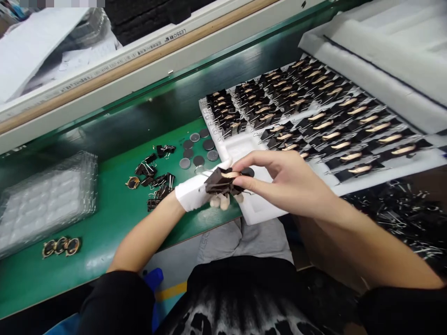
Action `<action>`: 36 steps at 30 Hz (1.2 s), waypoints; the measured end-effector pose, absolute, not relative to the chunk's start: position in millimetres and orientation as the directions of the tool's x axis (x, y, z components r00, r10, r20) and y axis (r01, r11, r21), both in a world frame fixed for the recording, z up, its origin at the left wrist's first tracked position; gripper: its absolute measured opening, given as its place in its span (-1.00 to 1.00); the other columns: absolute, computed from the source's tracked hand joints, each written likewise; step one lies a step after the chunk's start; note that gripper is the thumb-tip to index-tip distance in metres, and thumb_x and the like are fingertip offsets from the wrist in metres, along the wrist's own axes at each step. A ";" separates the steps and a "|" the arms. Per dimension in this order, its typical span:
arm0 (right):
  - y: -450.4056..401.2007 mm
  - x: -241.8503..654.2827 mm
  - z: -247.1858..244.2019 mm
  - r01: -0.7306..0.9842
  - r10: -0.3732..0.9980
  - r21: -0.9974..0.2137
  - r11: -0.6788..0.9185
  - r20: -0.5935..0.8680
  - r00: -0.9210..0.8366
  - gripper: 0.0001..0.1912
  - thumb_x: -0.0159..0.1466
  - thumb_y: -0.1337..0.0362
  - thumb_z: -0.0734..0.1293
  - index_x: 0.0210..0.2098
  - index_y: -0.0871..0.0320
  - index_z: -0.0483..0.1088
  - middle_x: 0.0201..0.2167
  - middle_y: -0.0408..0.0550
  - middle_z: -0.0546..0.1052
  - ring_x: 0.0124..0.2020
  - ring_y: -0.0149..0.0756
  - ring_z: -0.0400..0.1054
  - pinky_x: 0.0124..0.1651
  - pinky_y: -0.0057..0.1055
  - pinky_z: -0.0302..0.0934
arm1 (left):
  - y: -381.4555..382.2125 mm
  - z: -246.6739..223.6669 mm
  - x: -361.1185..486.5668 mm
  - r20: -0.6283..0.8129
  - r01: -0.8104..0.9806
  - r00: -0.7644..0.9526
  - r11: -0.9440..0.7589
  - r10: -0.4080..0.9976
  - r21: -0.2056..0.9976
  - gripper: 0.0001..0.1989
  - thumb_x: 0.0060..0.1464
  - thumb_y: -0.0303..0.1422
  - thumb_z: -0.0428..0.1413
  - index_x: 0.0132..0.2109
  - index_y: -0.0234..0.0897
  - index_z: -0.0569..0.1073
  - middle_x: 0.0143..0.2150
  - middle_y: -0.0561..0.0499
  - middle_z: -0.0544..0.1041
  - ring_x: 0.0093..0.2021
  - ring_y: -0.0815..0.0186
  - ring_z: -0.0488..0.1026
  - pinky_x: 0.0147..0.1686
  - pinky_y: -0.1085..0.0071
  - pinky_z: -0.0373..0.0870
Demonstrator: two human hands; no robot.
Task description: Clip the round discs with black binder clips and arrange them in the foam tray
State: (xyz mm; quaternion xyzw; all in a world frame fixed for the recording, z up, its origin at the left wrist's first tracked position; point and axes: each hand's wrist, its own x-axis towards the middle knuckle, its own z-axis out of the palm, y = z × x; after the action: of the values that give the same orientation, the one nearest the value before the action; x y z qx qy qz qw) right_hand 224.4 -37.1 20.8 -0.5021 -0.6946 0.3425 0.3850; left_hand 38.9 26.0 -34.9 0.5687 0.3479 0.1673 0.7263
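My left hand [197, 191], in a white glove, is closed under a black binder clip [217, 181] clamped on a gold watch case [229, 175]. Bare thumb and forefinger of my right hand [279, 179] pinch the right side of the same piece. A dark round disc [247, 172] shows just behind my right fingertips; I cannot tell whether it is joined to the piece. Loose binder clips [164, 184] lie left of my left wrist, with a gold watch case [132, 182] beside them. Several grey and black discs [199, 161] are spread on the green table beyond my left hand.
A white foam tray [240, 144] at right carries rows of clipped gold pieces [352, 157]. Stacked clear plastic trays [52, 200] stand at left, near several gold watch cases [61, 245]. Many loose clips [405, 214] lie low at right. A rail [139, 60] runs along the back.
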 end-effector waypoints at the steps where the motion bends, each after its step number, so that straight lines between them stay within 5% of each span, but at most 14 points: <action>1: -36.0 229.3 25.4 0.406 0.981 -0.903 0.142 0.075 -0.176 -0.77 0.25 0.05 0.52 -0.28 0.08 0.64 -0.29 -0.06 0.68 -0.23 -0.16 0.59 -0.08 -0.20 0.50 | 28.5 -33.4 40.0 -0.327 0.126 0.715 0.346 0.618 0.930 -0.41 0.25 0.19 0.05 -0.26 -0.30 0.55 -0.47 -0.05 0.58 -0.61 0.38 0.39 -0.67 0.47 0.26; 4: -33.0 243.1 31.0 0.294 0.971 -0.949 -0.114 -0.169 -0.169 -0.62 0.12 -0.05 0.59 -0.30 0.14 0.66 -0.34 -0.02 0.68 -0.31 -0.21 0.56 -0.18 -0.27 0.48 | 35.2 -25.7 38.9 -0.323 0.030 0.628 0.393 0.708 0.919 -0.27 0.30 0.27 -0.15 -0.24 -0.32 0.53 -0.42 -0.05 0.58 -0.53 0.39 0.45 -0.62 0.52 0.29; 8: -31.6 255.3 23.3 0.218 0.945 -0.942 -0.255 -0.291 -0.151 -0.60 0.02 -0.02 0.64 -0.33 0.16 0.67 -0.33 0.01 0.69 -0.30 -0.23 0.55 -0.16 -0.30 0.45 | 34.3 -20.5 30.9 -0.239 0.222 0.568 0.133 0.788 0.966 -0.21 0.28 0.32 -0.20 -0.36 -0.30 0.48 -0.56 -0.03 0.51 -0.64 0.40 0.40 -0.66 0.51 0.23; 12: -38.0 260.3 9.9 0.246 0.932 -0.933 -0.264 -0.312 -0.186 -0.65 0.07 0.03 0.62 -0.29 0.16 0.67 -0.34 -0.04 0.68 -0.32 -0.29 0.52 -0.22 -0.35 0.40 | 22.6 -24.3 31.7 -0.182 0.418 0.588 -0.104 0.788 0.903 -0.44 0.31 0.10 0.06 -0.46 -0.26 0.35 -0.63 0.09 0.44 -0.69 0.45 0.35 -0.65 0.54 0.26; 19: -74.2 255.5 -13.7 0.310 0.954 -0.931 -0.193 -0.252 -0.165 -0.71 0.28 0.09 0.46 -0.22 0.20 0.67 -0.31 -0.03 0.68 -0.36 -0.31 0.48 -0.32 -0.38 0.29 | -5.3 -37.8 52.4 -0.254 0.358 0.464 0.082 0.849 0.930 -0.47 0.32 0.08 0.04 -0.46 -0.23 0.36 -0.67 0.15 0.38 -0.72 0.42 0.34 -0.69 0.53 0.19; 23: -89.2 263.5 -4.1 0.451 0.968 -0.887 -0.100 -0.192 -0.163 -0.76 0.34 0.13 0.42 -0.22 0.16 0.66 -0.27 -0.06 0.70 -0.26 -0.24 0.55 -0.21 -0.33 0.38 | -11.0 -35.3 52.1 -0.162 0.473 0.566 -0.158 0.808 0.867 -0.48 0.34 0.07 0.01 -0.41 -0.22 0.41 -0.59 0.12 0.46 -0.60 0.37 0.44 -0.54 0.46 0.30; 28: -76.5 319.6 34.3 0.790 0.944 -0.521 0.324 0.125 -0.305 -0.79 0.39 0.21 0.36 -0.11 0.08 0.66 -0.04 0.01 0.65 -0.06 -0.15 0.54 0.03 -0.20 0.41 | -4.6 -23.6 32.0 0.040 0.494 0.639 -0.450 0.768 0.744 -0.55 0.39 -0.02 -0.07 0.19 -0.15 0.46 -0.24 0.05 0.67 -0.28 0.23 0.61 -0.19 0.33 0.45; 36: -46.1 391.2 11.8 0.857 0.863 -0.098 0.505 0.059 -0.502 -0.60 0.51 0.14 0.16 -0.15 0.12 0.62 -0.19 0.07 0.48 -0.20 -0.18 0.38 -0.07 -0.13 0.25 | 4.6 -23.1 8.9 0.053 0.561 0.601 -0.468 0.797 0.683 -0.63 0.38 -0.07 -0.06 0.05 -0.08 0.55 -0.15 0.02 0.70 -0.12 0.13 0.65 -0.07 0.24 0.48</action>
State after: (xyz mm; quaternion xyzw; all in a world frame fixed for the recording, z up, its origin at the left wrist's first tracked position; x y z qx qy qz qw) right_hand 391.2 -46.1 11.8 -0.4967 -0.8661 0.0279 0.0500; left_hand 8.9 4.6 -23.1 0.8364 0.4061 0.1857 0.3178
